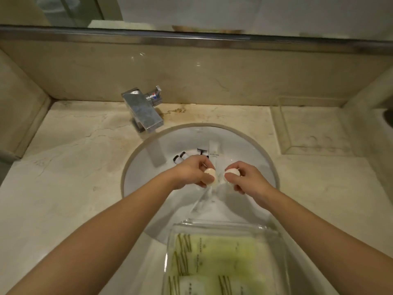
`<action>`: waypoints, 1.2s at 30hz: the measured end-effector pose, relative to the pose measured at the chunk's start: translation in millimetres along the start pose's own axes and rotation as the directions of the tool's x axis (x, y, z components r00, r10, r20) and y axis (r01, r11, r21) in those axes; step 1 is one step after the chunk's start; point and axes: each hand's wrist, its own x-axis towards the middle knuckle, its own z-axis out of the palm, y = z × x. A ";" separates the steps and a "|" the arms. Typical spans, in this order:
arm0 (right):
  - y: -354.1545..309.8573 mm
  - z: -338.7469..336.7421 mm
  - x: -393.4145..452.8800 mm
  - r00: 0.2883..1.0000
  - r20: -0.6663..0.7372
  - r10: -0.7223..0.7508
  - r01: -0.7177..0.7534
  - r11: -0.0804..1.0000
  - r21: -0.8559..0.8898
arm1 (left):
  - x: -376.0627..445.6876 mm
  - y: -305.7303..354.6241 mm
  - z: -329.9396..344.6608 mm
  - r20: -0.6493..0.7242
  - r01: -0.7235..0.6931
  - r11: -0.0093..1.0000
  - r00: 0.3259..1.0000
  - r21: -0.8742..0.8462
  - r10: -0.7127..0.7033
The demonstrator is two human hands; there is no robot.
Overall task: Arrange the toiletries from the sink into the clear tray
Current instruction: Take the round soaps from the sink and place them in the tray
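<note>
Reaching into the sink basin [251, 150], the person is closing each hand on a small cream-white round item, seemingly a capped toiletry container, though what it is exactly cannot be told. The left hand [192, 173] is pinching the left round item [211, 173] between thumb and fingers; the right hand [244, 177] is gripping the right round item [232, 172] likewise. The two items are lying just apart, between the hands, with their pale ends turned up and toward the camera; their long axes are hidden by the fingers.

Beyond the left hand, two dark-capped mini bottles [180, 157] are lying side by side, caps pointing away to the left. Beyond and between the hands, a white sachet [214, 153] is lying with its long axis running straight away from the person, a black razor-like piece [202, 151] just beside it.

Below the wrists, nearest the person, the clear tray [274, 237] is sitting on the basin's near edge, probably to keep each carry short. Green-striped packets [217, 250] are already lying flat inside it, long axes crosswise. The grip suggests both items are being lifted together for one trip.
</note>
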 end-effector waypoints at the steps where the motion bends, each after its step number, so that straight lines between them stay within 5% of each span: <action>1: 0.9 -5.6 -10.2 1.000 0.006 -0.001 0.001 1.000 -0.010 | -5.1 3.9 6.1 0.038 -0.001 1.000 0.999 0.013 0.001; 12: 30.4 -37.6 -98.2 0.993 0.073 -0.089 0.110 0.920 -0.377 | -43.5 22.9 60.8 0.125 -0.032 0.993 0.992 0.117 0.017; 20: 59.8 -41.4 -131.8 0.971 0.198 -0.134 0.237 0.654 -0.718 | -67.3 25.8 86.0 0.228 -0.038 0.988 0.974 0.147 0.004; 30: 74.1 -26.1 -141.3 0.942 0.124 -0.313 0.255 0.422 -0.870 | -77.6 12.9 109.3 0.270 -0.022 0.975 0.962 0.223 -0.040; 36: 65.5 -28.1 -147.6 0.948 0.083 -0.308 0.256 0.582 -0.772 | -78.9 7.4 114.8 0.248 0.021 0.983 0.966 0.184 -0.067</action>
